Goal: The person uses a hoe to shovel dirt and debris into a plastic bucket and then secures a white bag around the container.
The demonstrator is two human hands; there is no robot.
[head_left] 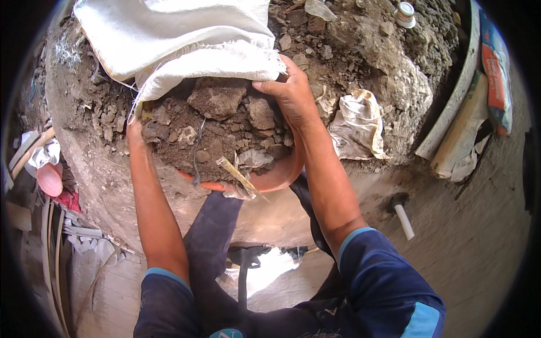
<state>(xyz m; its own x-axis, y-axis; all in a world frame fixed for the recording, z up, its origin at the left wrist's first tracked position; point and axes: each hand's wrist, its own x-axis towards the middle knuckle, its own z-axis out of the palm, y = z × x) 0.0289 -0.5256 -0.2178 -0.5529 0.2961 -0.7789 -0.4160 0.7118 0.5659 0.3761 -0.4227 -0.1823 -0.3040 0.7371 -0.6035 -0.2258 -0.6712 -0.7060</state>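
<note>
An orange tub (287,169), tipped away from me, is heaped with brown soil and broken rubble (220,132). The mouth of a white woven sack (211,65) is drawn over its far side. At the sack's right corner my right hand (296,96) is closed on the frayed edge, thumb on top, against the tub. My left hand (136,134) grips the sack's left edge beside the tub; most of its fingers are hidden. A splintered stick (239,174) and a dark strip (199,152) lie on the rubble near the tub's close rim.
Loose soil (389,73) and stones surround the tub. A crumpled pale cloth (358,124) lies to the right. Farther right are a red and blue bag (496,73) and a short white pipe (404,221). Wooden strips (51,265) and a pink piece (49,179) sit at left.
</note>
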